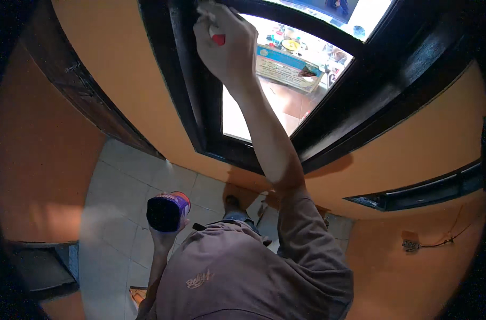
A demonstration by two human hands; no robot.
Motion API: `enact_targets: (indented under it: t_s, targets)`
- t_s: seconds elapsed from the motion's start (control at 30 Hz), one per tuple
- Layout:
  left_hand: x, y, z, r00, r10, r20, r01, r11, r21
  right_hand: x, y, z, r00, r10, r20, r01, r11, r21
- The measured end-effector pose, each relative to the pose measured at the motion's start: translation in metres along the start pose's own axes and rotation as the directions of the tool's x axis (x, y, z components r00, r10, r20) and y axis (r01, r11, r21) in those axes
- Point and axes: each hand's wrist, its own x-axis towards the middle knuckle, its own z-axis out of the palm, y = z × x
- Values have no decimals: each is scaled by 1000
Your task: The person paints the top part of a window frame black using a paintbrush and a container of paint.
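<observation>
My right hand (pixel 229 50) is raised to the upper left part of the black window frame (pixel 181 74). Its fingers are closed around what looks like a paintbrush (pixel 218 39); a red and white piece of the handle shows, and the hand hides most of the rest. Down at the left, my left hand (pixel 165 237) grips a purple paint can (pixel 183 204) from below and the side. The open top faces up, and the inside looks black. My right forearm crosses in front of the window glass (pixel 237 114).
Orange walls (pixel 115 58) surround the window. Through the glass a printed banner (pixel 285 69) and a cluttered table show. A dark wooden frame (pixel 83 85) stands at the left, and wires hang from a wall socket (pixel 411 244) at the right. Pale tiles (pixel 120 186) cover the floor.
</observation>
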Motion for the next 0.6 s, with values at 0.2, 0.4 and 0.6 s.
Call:
enact_targets:
  t_s: [0.2, 0.4, 0.6]
  targets:
    - [11, 2, -13, 981, 183, 69, -195, 940, 281, -71, 16, 17, 997, -46, 61, 53, 991, -124]
    - [1, -13, -10, 994, 19, 112, -15, 999, -40, -236, 43, 11, 907, 260, 332, -207, 960, -188]
    - [11, -49, -4, 967, -254, -15, 253, 967, -43, -297, -6, -18, 629, 705, 328, -743, 669, -13]
